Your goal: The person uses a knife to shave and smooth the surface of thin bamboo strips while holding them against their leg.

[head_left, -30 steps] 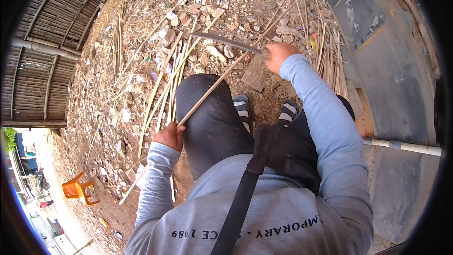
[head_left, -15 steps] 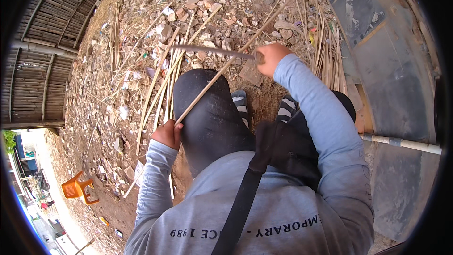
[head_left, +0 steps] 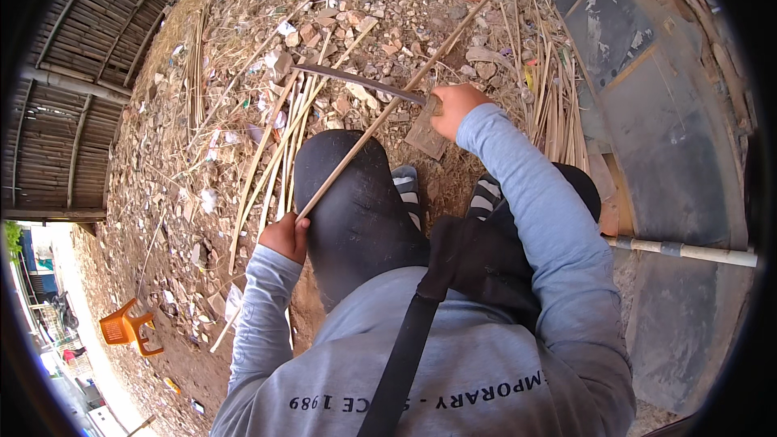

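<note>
My left hand point(head_left: 285, 236) is closed round the near end of a long bamboo strip point(head_left: 344, 160). The strip slants up over my left knee to the rubble ahead. In my right hand point(head_left: 460, 108) is the handle of a machete point(head_left: 352, 77), its long dark blade pointing left. The blade crosses the strip a short way from my right fist; whether the edge touches it I cannot tell. Just left of my knee lie several pale bamboo strips point(head_left: 275, 144) in a loose, crossing heap.
Stony ground with litter point(head_left: 235, 57) spreads ahead. More strips point(head_left: 558, 105) lie at the right beside grey panels point(head_left: 680, 146), and a thin bundle point(head_left: 196, 73) lies farther left. An orange plastic chair point(head_left: 125, 328) stands lower left. A bamboo-slat wall point(head_left: 61, 142) borders the left.
My right hand has shifted slightly left and down with the machete. The blade, blurred before, is now sharp, its tip a little higher. My left hand keeps its grip on the strip.
</note>
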Motion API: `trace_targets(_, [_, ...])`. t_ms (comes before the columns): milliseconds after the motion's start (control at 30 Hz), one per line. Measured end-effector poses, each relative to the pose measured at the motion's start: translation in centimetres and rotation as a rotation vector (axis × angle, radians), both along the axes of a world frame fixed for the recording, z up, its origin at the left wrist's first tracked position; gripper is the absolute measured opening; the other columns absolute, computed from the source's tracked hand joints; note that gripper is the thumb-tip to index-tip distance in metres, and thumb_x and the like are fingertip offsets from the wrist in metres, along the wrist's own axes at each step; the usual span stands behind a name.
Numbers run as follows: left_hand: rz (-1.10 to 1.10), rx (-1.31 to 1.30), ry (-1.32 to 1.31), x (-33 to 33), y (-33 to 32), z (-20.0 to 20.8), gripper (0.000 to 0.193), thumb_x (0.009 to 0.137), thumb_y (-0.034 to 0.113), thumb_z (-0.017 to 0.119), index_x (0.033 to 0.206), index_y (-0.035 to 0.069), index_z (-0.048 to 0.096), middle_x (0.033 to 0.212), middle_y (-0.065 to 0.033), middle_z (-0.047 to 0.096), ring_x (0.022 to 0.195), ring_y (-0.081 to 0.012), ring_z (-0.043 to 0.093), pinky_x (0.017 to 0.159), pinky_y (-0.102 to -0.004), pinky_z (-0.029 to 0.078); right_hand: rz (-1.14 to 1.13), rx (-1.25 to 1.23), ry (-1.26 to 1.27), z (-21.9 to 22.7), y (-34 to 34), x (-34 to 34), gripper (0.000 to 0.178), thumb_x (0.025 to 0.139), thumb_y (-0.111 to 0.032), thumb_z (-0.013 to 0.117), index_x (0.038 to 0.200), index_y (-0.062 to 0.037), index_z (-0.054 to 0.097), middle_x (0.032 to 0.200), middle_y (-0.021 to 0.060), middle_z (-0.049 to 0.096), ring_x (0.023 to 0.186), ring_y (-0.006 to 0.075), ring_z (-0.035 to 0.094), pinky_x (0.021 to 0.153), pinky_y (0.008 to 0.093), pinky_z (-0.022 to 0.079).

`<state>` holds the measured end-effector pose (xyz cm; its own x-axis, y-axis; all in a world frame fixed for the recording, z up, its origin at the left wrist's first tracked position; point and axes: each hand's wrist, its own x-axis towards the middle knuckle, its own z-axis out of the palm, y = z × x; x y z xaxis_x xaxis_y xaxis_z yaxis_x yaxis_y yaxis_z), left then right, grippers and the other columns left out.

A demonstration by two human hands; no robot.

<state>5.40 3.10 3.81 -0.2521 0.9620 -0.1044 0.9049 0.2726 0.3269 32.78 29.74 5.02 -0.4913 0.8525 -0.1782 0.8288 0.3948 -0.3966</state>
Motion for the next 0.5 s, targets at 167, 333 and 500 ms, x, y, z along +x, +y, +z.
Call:
trace_targets(167, [-0.017, 0.02, 0.005, 0.0, -0.6, -0.5, 0.029, 0.093, 0.029, 0.052, 0.08, 0.002, 0.053, 0.06, -0.0235, 0.055, 0.059, -0.0453, 0.056, 0.053, -0.0512, 0.043, 0.187, 0.101, -0.099, 0.7, -1.6, -0.8, 0.044, 0.071, -0.025, 0.067, 0.111, -0.0078, 0.064, 0.095, 0.0185, 0.067, 0.09, 0.0365, 0.063, 0.083, 0.0409, 0.051])
trace_targets(333, [0.001, 0.004, 0.055, 0.3, 0.1, 0.3, 0.029, 0.093, 0.029, 0.052, 0.081, 0.003, 0.053, 0.061, -0.023, 0.057, 0.061, -0.0451, 0.057, 0.055, -0.0518, 0.045, -0.011, 0.067, 0.002, -0.4, 1.2, 0.9, 0.044, 0.071, -0.026, 0.068, 0.111, -0.0063, 0.063, 0.094, 0.0185, 0.067, 0.091, 0.0368, 0.063, 0.083, 0.0418, 0.051])
trace_targets(500, [-0.014, 0.008, 0.031, -0.1, -0.4, 0.0, 0.032, 0.094, 0.032, 0.05, 0.081, 0.003, 0.054, 0.062, -0.0234, 0.057, 0.061, -0.0454, 0.058, 0.056, -0.0517, 0.045, 0.082, 0.054, -0.096, 1.5, -0.8, 0.0, 0.043, 0.071, -0.025, 0.067, 0.109, -0.0052, 0.064, 0.093, 0.0185, 0.067, 0.091, 0.0375, 0.063, 0.084, 0.0416, 0.051])
